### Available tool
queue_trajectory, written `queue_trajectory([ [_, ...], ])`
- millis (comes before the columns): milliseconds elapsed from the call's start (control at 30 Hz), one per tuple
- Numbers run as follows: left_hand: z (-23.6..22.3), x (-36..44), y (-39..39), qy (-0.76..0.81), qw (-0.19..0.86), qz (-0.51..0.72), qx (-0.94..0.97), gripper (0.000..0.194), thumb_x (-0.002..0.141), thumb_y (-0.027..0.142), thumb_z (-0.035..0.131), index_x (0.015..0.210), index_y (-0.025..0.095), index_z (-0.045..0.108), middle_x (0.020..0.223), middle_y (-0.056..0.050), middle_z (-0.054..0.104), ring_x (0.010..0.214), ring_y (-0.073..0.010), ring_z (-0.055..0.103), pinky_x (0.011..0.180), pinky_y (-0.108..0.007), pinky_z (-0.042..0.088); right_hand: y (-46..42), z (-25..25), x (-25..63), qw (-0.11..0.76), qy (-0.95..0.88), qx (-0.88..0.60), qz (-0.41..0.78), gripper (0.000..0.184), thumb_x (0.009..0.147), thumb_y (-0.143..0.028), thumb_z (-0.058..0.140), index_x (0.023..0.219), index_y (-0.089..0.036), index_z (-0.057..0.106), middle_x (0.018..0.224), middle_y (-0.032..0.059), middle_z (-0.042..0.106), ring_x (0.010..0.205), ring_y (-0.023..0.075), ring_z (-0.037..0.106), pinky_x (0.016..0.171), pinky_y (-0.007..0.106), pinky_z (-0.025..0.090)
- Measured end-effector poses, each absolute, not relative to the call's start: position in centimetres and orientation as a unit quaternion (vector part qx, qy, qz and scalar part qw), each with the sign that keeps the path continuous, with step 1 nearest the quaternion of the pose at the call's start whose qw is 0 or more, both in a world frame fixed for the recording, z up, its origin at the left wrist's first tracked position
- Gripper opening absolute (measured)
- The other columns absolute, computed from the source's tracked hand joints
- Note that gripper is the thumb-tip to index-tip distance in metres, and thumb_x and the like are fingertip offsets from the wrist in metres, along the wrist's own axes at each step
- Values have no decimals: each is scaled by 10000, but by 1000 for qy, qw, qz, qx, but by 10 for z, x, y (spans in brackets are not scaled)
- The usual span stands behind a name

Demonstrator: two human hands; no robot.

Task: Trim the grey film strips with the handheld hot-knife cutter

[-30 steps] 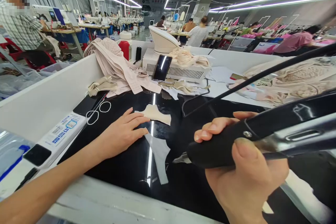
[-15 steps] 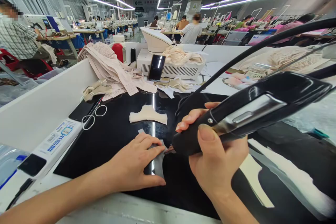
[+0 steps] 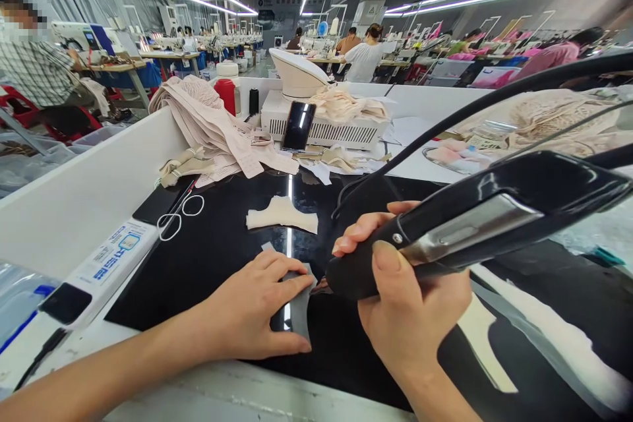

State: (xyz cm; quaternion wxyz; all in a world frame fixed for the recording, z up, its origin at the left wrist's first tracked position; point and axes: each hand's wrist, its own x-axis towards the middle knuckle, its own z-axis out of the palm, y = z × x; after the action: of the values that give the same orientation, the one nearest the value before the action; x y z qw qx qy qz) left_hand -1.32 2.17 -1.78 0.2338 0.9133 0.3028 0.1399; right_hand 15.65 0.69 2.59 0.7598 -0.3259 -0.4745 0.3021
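My left hand (image 3: pixel 270 306) lies with fingers spread over a thin, translucent grey piece (image 3: pixel 301 316), pressing it on the glossy black work surface (image 3: pixel 198 264). In my right hand (image 3: pixel 410 303) is a bulky black handheld tool (image 3: pixel 475 211) with a metal lever and cables; my thumb lies by the lever. The tool's rounded front end is just right of the grey piece. Whether it touches the piece I cannot tell. Beyond my left hand sits a cream shaped fabric piece (image 3: pixel 281 214). A cream cut-out (image 3: pixel 487 343) lies under and right of my right wrist.
Left are a white box (image 3: pixel 111 257) and white elastic loops (image 3: pixel 192 206). At the back, beige fabric strips (image 3: pixel 212 125) lie beside a white vented machine (image 3: pixel 321 125) with a phone (image 3: pixel 299 125) leaning on it. A thick black cable (image 3: pixel 445 105) arches at right. Co-workers sit beyond the partition.
The view has shifted slightly. Both hands, the tool and the grey piece keep nearly the same places relative to each other.
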Motion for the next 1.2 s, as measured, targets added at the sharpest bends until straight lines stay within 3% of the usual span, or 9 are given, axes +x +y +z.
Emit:
queue_trajectory([
  [333, -20, -13, 21, 300, 239, 153, 911, 747, 762, 475, 822, 1404, 212, 548, 1415, -106, 550, 1297, -305, 487, 1181, -534, 339, 3, 28, 157, 770, -458, -334, 292, 344, 806, -340, 794, 1084, -278, 602, 788, -38, 652, 631, 158, 618, 624, 337, 539],
  [733, -19, -13, 21, 302, 238, 153, 910, 746, 756, 462, 826, 1399, 198, 555, 1406, -107, 555, 1295, -303, 496, 1186, -529, 338, 3, 27, 155, 761, -472, -334, 293, 276, 852, -272, 743, 1082, -264, 591, 791, -38, 654, 626, 147, 629, 588, 309, 544],
  [967, -17, -13, 21, 302, 232, 144, 913, 744, 763, 466, 820, 1395, 168, 563, 1422, -120, 553, 1303, -312, 490, 1185, -520, 343, -7, 26, 155, 753, -474, -330, 315, 329, 821, -356, 772, 1096, -276, 610, 802, -23, 625, 666, 162, 588, 630, 335, 544],
  [1200, -18, -14, 22, 301, 219, 150, 916, 726, 774, 494, 805, 1387, 184, 567, 1431, -125, 547, 1301, -317, 504, 1188, -526, 329, -11, 24, 153, 744, -481, -342, 313, 265, 859, -308, 732, 1095, -279, 613, 806, -20, 634, 672, 163, 594, 646, 351, 548],
])
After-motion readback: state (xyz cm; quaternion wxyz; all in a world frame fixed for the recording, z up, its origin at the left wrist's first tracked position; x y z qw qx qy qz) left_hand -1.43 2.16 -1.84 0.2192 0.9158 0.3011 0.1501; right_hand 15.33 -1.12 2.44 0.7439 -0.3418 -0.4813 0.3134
